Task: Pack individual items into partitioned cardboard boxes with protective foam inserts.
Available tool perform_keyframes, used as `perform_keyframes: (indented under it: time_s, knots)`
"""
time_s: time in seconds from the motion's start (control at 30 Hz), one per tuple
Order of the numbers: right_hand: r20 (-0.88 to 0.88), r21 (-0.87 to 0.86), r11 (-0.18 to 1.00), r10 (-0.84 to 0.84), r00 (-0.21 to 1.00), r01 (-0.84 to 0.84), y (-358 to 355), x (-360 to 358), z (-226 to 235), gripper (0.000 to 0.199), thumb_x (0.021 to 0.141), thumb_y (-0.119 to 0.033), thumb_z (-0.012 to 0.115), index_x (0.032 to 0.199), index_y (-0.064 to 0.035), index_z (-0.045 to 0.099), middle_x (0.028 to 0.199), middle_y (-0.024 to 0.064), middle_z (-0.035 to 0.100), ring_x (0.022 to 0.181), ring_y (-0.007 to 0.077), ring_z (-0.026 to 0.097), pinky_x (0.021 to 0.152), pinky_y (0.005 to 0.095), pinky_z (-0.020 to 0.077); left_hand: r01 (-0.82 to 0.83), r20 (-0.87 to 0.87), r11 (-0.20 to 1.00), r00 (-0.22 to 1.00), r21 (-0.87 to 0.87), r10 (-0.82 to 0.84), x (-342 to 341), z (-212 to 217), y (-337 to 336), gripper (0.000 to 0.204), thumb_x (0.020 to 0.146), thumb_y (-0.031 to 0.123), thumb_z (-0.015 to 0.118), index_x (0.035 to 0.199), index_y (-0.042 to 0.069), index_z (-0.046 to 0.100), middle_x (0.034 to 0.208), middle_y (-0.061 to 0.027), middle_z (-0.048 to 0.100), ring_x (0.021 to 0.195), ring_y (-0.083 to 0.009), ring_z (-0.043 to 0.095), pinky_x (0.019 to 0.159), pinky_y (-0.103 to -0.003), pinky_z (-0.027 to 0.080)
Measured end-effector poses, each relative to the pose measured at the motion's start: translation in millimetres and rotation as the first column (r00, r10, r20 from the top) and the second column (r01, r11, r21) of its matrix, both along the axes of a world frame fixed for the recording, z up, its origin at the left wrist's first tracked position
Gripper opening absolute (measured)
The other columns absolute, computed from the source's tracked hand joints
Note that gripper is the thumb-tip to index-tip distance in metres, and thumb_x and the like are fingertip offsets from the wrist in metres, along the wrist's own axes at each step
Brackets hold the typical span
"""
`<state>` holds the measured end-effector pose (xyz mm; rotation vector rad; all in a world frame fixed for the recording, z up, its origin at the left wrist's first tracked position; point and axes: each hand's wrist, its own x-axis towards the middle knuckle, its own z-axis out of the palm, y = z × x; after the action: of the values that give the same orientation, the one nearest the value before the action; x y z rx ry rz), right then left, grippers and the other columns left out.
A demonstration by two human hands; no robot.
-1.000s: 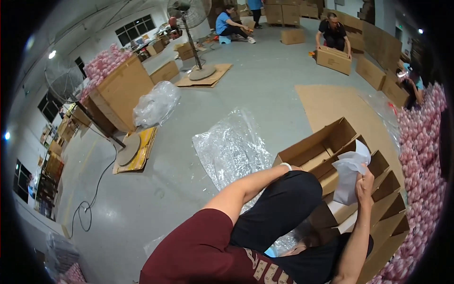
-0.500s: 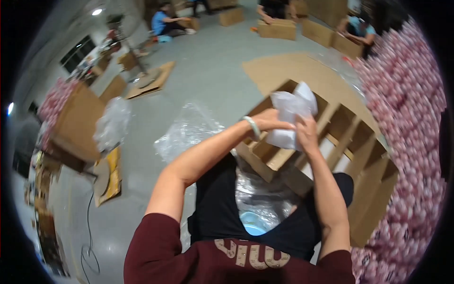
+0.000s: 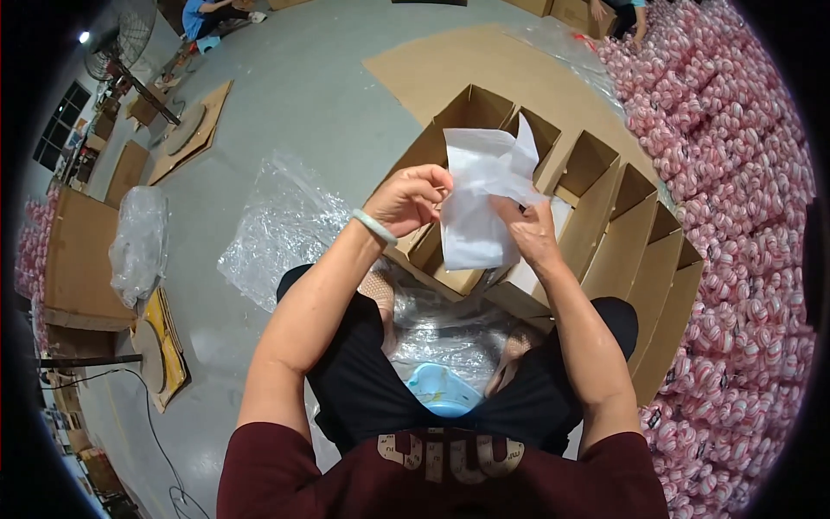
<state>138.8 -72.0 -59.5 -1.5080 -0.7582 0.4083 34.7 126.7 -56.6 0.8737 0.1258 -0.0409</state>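
A thin, creased white paper sheet [image 3: 480,221] is held up in front of me, above the open boxes. My right hand [image 3: 532,232] grips its right side, with the thumb lying over the paper. At the sheet's left edge my left hand [image 3: 413,201] has its fingers curled in a pinch; a light bangle circles that wrist. Below the hands stand several narrow, open cardboard boxes [image 3: 596,225] side by side, reaching from in front of me to my right knee. White material [image 3: 560,214] shows inside one of them.
Red-and-white wrapped balls [image 3: 718,259] are heaped along the right. Clear plastic film [image 3: 281,225] lies at left, with more between my feet near a blue plastic stool [image 3: 443,389]. Flat cardboard [image 3: 432,65] covers floor ahead. A pedestal fan [image 3: 121,60] stands far left; other people sit farther off.
The paper has gone from bunched to spread wider and flatter. My left hand has shifted left, to the sheet's edge, while the view has tilted down toward the boxes.
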Motion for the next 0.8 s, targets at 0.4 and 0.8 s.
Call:
perform_keyframes:
  time_s: [0.4,0.8]
  knots:
    - [-0.1,-0.051,0.993,0.099,0.99,-0.104,-18.1,-19.7,10.3,0.02,0.089,-0.015,0.06,0.098,0.0017,0.065,0.087,0.0,0.064,0.078,0.0091,0.055,0.071,0.0256,0.0457,-0.006,0.069,1.0,0.998,0.015,0.005,-34.9,18.1,-33.1,0.049,0.093,0.028,0.057,0.132,0.003,0.043,0.12,-0.0067,0.056,0.106,-0.0137,0.057,0.075,-0.025,0.056]
    - [0.167,-0.24,0.967,-0.04,0.985,0.08,-18.3,-8.2,-3.3,0.045,0.099,-0.039,0.041,0.097,0.0028,0.058,0.085,0.0039,0.057,0.08,0.0134,0.05,0.076,0.0288,0.0431,-0.218,-0.07,0.959,0.976,-0.179,0.208,-18.7,-2.3,-45.6,0.038,0.098,0.023,0.048,0.122,-0.006,0.05,0.119,-0.0149,0.058,0.109,-0.0228,0.058,0.097,-0.037,0.047]
